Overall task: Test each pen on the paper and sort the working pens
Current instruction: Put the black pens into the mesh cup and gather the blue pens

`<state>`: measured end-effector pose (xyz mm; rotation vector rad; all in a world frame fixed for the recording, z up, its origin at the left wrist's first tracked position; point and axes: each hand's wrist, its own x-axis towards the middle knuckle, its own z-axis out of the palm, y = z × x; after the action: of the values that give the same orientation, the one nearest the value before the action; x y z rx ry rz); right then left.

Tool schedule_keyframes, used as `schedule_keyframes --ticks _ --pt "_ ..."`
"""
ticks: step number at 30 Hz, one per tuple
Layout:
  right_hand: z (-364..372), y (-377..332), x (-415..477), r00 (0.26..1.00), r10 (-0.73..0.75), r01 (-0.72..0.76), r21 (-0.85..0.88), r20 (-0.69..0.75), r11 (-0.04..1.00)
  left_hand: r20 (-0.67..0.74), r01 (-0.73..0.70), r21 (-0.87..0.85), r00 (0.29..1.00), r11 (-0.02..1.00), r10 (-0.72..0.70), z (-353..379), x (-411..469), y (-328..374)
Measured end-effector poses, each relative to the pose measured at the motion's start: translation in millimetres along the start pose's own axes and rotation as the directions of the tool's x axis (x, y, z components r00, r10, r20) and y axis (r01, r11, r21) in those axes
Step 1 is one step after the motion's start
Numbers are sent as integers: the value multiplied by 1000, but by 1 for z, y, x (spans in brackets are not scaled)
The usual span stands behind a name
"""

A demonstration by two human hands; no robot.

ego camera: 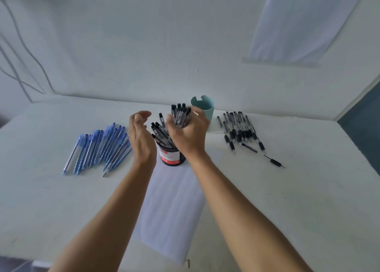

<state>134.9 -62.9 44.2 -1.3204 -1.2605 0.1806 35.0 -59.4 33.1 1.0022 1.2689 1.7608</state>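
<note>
Pens, black: one bundle, held

Bundle of black pens, caps up, gripped in right hand above black cup, which holds more pens. Left hand beside cup, fingers relaxed, holding nothing. Blue pens laid out far left; loose black pens far right. Paper before cup; teal cup behind.

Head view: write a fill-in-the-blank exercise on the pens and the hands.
1. The bundle of pens gripped in the right hand is ___ in colour.
2. The left hand, open beside the holder, holds ___.
3. The blue pens lie to the ___ of the paper.
4. The holder bears a ___ label.
Missing words: black; nothing; left; red.
</note>
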Motion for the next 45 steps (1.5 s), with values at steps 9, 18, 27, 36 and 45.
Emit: schedule_keyframes --ticks 9,18,27,36,45 --pt "-11 7 -16 977 142 -150 38 160 988 248 299 -143 934 943 -259 -7 -17 -17" --pt "-5 14 10 935 47 -11 -104 352 994 367 190 -48 917 981 -160 -16 -24 -29" --pt "-25 19 -18 802 257 -442 246 539 862 220 -270 136 946 953 237 -17 -30 -13" --pt "-32 47 -47 687 288 -474 112 667 873 223 -209 532 969 821 102 6 -1 21" --pt "-34 58 -41 659 300 -428 16 690 904 555 -513 560 815 651 165 5 7 20"
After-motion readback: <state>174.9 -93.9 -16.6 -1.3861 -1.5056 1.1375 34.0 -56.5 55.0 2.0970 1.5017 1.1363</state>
